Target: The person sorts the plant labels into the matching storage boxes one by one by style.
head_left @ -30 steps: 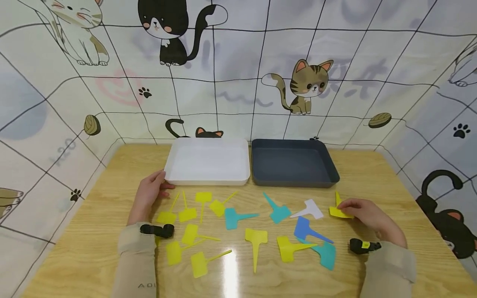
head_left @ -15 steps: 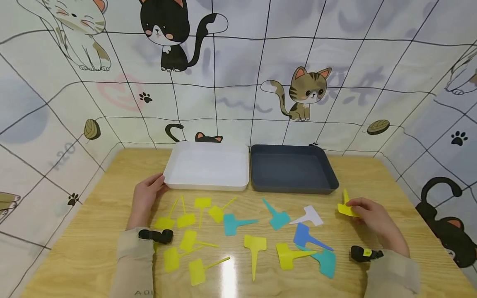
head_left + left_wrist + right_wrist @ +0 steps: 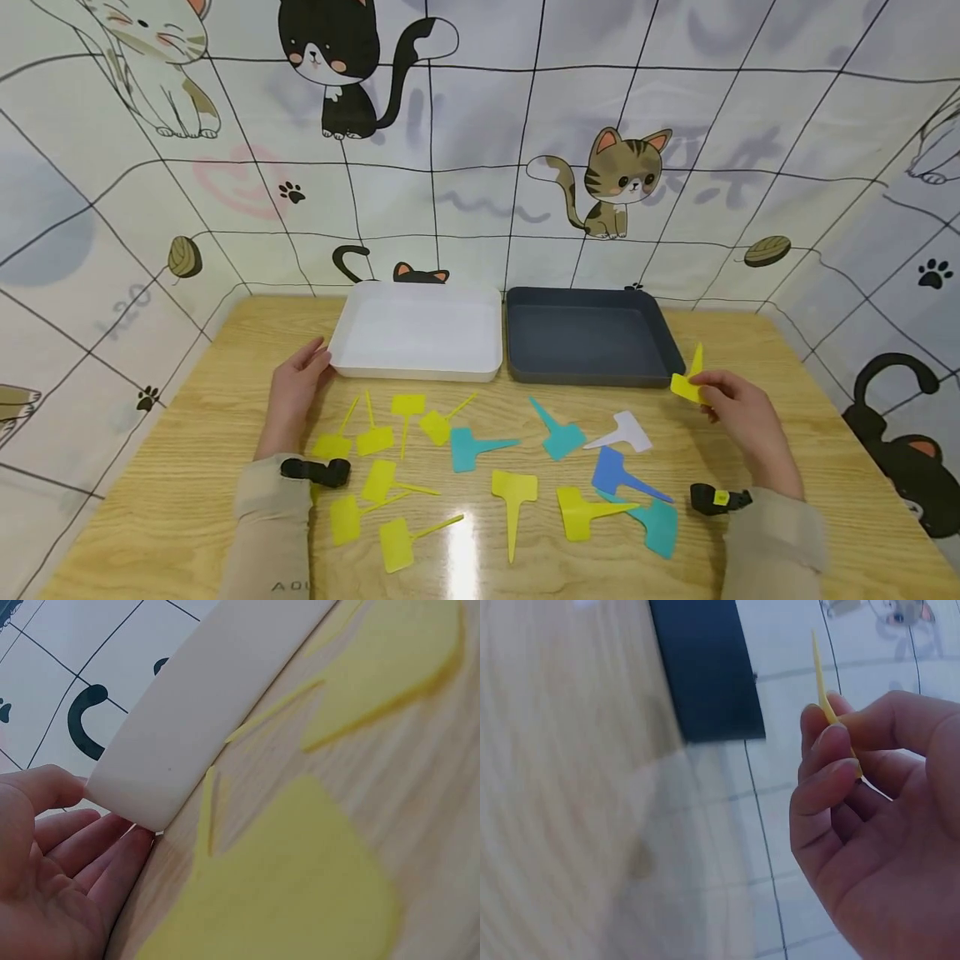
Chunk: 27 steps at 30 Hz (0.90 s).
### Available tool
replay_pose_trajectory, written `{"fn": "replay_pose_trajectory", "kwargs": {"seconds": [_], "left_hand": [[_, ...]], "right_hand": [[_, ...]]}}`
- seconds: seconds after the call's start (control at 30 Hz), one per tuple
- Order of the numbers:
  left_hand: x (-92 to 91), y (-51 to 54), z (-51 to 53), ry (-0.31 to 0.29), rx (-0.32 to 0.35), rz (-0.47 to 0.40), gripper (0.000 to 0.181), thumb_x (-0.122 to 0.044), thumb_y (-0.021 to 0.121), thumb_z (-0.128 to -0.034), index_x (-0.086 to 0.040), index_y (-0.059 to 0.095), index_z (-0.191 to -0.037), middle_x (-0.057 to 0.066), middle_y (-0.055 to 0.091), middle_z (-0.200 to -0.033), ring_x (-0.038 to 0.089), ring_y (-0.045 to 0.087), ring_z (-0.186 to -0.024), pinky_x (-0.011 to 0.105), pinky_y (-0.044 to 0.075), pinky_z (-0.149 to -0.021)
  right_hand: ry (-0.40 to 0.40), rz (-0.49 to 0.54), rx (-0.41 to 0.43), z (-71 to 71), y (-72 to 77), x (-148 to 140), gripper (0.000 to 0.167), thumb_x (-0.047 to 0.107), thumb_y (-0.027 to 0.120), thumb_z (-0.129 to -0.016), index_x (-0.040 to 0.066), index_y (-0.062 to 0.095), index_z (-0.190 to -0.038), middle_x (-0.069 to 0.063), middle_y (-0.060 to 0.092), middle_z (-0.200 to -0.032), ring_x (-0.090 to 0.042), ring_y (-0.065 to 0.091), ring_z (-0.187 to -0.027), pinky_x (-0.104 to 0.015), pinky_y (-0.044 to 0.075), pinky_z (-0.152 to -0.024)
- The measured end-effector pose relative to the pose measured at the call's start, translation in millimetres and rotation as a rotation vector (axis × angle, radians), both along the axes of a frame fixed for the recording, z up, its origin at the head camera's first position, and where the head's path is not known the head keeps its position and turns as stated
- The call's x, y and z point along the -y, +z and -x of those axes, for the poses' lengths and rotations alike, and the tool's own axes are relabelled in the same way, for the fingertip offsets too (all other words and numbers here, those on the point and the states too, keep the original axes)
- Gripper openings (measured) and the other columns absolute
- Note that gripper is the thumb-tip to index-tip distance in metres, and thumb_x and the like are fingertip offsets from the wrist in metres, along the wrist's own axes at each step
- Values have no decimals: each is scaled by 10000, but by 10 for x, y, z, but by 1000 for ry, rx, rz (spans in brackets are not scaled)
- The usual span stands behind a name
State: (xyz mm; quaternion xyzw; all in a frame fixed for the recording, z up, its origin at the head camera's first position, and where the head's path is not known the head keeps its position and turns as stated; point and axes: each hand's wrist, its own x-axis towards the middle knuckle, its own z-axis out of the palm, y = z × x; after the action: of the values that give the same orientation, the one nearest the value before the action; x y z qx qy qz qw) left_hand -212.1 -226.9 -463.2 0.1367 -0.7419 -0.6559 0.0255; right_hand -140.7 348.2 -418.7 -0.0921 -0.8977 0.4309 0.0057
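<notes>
In the head view my right hand [image 3: 742,412] pinches a yellow T-shaped tag [image 3: 686,388], raised near the right front corner of the dark tray [image 3: 592,337]; the right wrist view shows the tag [image 3: 822,690] edge-on between thumb and fingers. My left hand [image 3: 296,396] is at the left front corner of the white tray [image 3: 416,333]. In the left wrist view its thumb and fingertips touch the tray's corner [image 3: 142,780] from both sides. Several yellow tags [image 3: 514,492], teal tags [image 3: 472,448], a blue tag [image 3: 611,471] and a white tag [image 3: 628,432] lie on the table.
Both trays stand side by side at the back of the wooden table [image 3: 262,321], the dark one on the right. Behind them rises a cloth [image 3: 480,125] printed with cats and lines. Some tags overlap, among them a yellow and a teal one at the right front.
My right hand has lifted the yellow tag and moved it away from me, closer to the dark tray's corner. The left hand stays at the white tray.
</notes>
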Motion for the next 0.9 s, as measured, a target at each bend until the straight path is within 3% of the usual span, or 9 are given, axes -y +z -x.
{"fn": "replay_pose_trajectory", "kwargs": {"seconds": [0.13,0.3,0.5,0.67,0.77,0.9], "left_hand": [[-19,13,6,0,-22,-1,479,-277,480,-926,-116,378,-1365,82,399,-1363,175,453,-1167,242,410,-898],[-58,1,30,14,-19,-2,479,-302,453,-936,-152,354,-1379,27,368,-1388,137,410,-1202,250,380,-935],[-81,-34,48,1,-29,67,534,-388,496,-898,-206,353,-1379,-23,353,-1397,97,320,-1258,290,322,-992],[-74,-55,58,7,-42,71,499,-371,500,-901,-221,385,-1362,-22,366,-1389,94,305,-1264,302,305,-1006],[-71,-58,57,13,-48,77,477,-359,498,-905,-209,410,-1350,-17,388,-1375,95,309,-1262,308,303,-1007],[-68,-66,53,6,-53,86,470,-360,498,-905,-185,434,-1337,-1,418,-1354,107,331,-1250,313,312,-1001]], "right_hand": [[-12,18,-34,86,25,124,386,329,399,-944,41,524,-1169,-130,516,-975,-288,500,-766,-385,457,-602],[55,18,-71,165,82,255,371,308,393,-945,45,534,-1167,-157,520,-972,-299,502,-762,-340,466,-636],[46,56,-78,313,84,425,326,290,463,-922,75,566,-1145,-109,534,-872,-268,505,-718,-398,446,-609],[111,40,-109,383,85,530,308,237,472,-928,37,543,-1151,-145,541,-975,-309,539,-747,-355,485,-644],[105,60,-108,448,18,535,340,281,526,-902,45,541,-1148,-150,547,-1055,-289,573,-755,-344,502,-637],[44,47,-140,687,-315,404,398,461,578,-822,144,579,-1063,-73,587,-965,-198,601,-699,-282,489,-495]]}}
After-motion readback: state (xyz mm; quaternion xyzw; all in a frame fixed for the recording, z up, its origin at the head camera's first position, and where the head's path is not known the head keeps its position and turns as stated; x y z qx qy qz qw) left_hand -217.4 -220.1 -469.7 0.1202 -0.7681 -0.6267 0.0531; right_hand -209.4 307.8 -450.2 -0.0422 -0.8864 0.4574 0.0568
